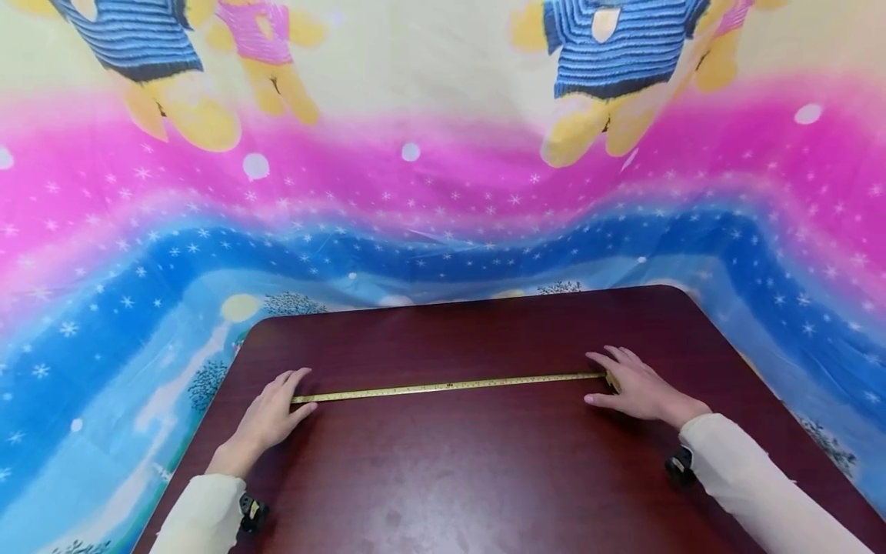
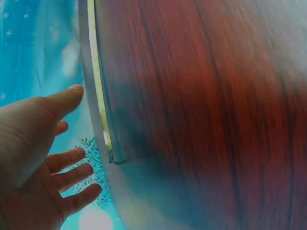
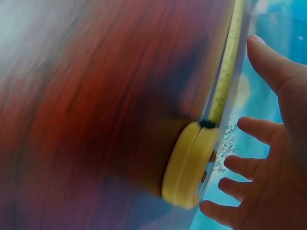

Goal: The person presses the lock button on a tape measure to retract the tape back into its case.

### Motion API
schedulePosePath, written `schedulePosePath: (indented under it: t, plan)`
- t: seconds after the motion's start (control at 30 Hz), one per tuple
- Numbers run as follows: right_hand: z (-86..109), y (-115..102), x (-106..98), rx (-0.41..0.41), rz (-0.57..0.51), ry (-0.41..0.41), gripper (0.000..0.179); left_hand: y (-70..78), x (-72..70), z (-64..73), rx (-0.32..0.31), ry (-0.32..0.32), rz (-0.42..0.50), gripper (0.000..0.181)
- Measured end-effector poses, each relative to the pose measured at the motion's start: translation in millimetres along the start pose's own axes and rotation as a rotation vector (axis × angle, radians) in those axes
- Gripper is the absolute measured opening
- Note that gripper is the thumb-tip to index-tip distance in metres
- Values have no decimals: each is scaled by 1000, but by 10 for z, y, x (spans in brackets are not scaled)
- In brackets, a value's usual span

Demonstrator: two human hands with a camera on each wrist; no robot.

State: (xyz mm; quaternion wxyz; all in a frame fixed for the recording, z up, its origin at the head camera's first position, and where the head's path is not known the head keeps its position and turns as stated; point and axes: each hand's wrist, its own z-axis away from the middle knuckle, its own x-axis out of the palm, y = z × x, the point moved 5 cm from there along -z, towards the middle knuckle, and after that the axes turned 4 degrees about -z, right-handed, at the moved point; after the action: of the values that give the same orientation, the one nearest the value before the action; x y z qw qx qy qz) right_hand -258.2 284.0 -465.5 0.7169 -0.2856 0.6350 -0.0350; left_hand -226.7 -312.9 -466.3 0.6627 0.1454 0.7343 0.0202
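While head obscures, right wrist reveals case

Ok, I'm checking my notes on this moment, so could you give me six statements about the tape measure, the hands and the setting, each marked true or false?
1. The yellow blade stretches across the table between the left hand and the right hand. True.
2. The tape's yellow case is beside the right hand. True.
3. The left hand is clenched into a fist. False: its fingers are spread.
4. The blade is fully wound into the case. False: a long strip is drawn out.
5. Patterned cloth hangs behind the table. True.
6. The table is white. False: it is dark reddish brown.
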Motion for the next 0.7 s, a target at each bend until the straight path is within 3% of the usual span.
schedulePosePath:
  t: [0.33,0.43,0.7]
  plan:
    - [97,208,76,0,-23,-52,81,-146,46,57,6,-68,9,50]
    - [112,215,85,-18,-26,-35,79,-174,85,89,-6,-94,19,45]
    - [104,243,-19,-24,0,-6,75,-176,100,3,-9,-79,20,36]
